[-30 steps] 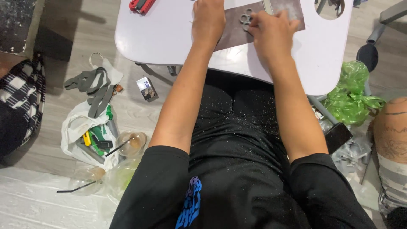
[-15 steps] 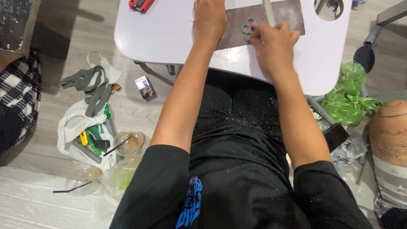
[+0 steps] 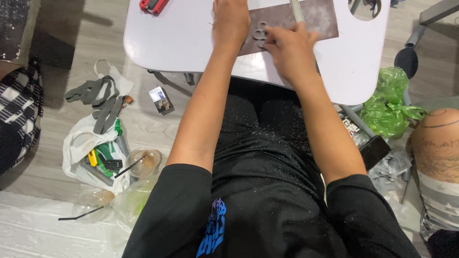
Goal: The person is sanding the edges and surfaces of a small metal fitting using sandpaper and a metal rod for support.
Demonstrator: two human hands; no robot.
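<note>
Both hands meet at the top centre of the frame: the left hand (image 3: 231, 23) presses flat on a dark brown rectangular sheet (image 3: 315, 16) lying on the white lap table (image 3: 177, 40); the right hand (image 3: 290, 50) fingers a small grey cut-out piece (image 3: 259, 34) on it. Grey strips (image 3: 98, 102) lie on the floor at left, so cutting looks partly done, with most of the sheet whole.

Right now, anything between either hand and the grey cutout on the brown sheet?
Nothing visible. The left hand presses on the brown sheet beside the grey cutout, and the right hand fingertips already touch it.
</note>
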